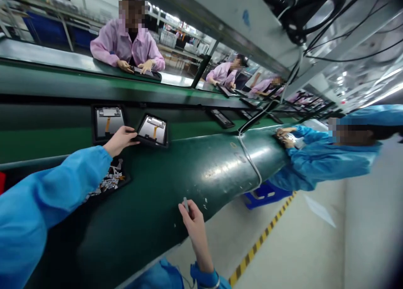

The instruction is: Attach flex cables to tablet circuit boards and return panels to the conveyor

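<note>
Two bare hands show in my head view; the left hand [122,140] grips a tablet [153,130] by its left edge, fingers closed on its dark frame; the tablet lies opened, its silvery inside and orange ribbon facing up, where the green bench [151,175] meets the sunken belt [63,144]; I cannot fairly tell whether its far side rests on anything; the right hand [194,219] pinches a small grey stick [185,204] between thumb and fingers over the bench, well apart from the tablet; just left of the tablet, a second tablet [108,123] lies on the belt, likewise opened; a heap of scraps [110,180] sits partly behind the left sleeve [72,175]; farther along the bench I see a white cable [252,161] and a co-worker in blue [330,158], both hands on some work; across the belt, a person in pink [126,45] handles a dark device [146,72].
</note>
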Motion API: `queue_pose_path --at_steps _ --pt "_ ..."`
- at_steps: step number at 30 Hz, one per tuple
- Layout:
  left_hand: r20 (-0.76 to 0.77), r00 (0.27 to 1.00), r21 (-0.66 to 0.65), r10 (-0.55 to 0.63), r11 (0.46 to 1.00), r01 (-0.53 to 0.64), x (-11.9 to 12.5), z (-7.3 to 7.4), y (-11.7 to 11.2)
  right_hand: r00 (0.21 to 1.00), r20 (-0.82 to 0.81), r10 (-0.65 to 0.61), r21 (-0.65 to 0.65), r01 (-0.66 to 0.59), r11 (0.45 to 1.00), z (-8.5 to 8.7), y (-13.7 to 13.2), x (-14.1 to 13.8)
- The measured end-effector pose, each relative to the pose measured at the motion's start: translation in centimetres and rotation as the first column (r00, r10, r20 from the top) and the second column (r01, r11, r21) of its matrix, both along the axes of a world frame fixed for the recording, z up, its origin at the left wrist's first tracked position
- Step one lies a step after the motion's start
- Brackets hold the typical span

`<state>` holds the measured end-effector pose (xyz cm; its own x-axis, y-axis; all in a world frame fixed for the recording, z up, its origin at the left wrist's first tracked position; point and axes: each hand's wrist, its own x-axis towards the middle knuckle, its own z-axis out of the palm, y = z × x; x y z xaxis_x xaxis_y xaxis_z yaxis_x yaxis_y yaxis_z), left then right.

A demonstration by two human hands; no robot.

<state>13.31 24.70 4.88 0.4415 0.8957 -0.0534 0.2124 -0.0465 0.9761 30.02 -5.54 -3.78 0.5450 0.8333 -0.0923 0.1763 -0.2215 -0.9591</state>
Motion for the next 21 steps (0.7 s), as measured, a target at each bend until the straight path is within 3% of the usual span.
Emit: queue_pose_path --at_steps 3,5,8,11,14,18,21 --pt "-0.105 0.992 -0.081 -0.067 0.995 0.059 2.1 0.0 2.0 1.000 0.009 0.013 0.005 -0.013 1.000 0.1 -0.1 0.0" --pt "-0.191 0.980 -0.070 -0.064 0.996 0.051 1.6 0.4 3.2 1.000 0.009 0.018 0.004 -0.018 1.000 0.1 -0.1 0.1" --pt "-0.332 0.935 0.052 0.121 0.993 -0.110 -1.5 1.3 5.0 0.999 0.004 0.032 0.002 -0.032 0.999 0.1 -0.1 0.1" --pt "-0.443 0.831 0.168 0.337 0.941 -0.293 -5.3 1.5 6.4 0.999 0.008 0.040 -0.013 -0.040 0.999 0.0 0.0 -0.1" --pt "-0.517 0.748 0.159 0.416 0.905 -0.394 -7.3 0.8 6.6 0.999 0.036 0.019 -0.029 -0.018 0.999 -0.4 0.1 -0.2" --pt "-0.475 0.770 0.110 0.426 0.897 -0.429 -6.6 -0.4 6.1 0.996 -0.050 0.067 -0.055 -0.070 0.996 -0.4 0.9 0.4" --pt "-0.374 0.816 0.062 0.441 0.890 -0.453 -5.6 -0.1 5.7 0.963 -0.207 0.173 -0.047 -0.187 0.981 1.1 3.5 1.4"
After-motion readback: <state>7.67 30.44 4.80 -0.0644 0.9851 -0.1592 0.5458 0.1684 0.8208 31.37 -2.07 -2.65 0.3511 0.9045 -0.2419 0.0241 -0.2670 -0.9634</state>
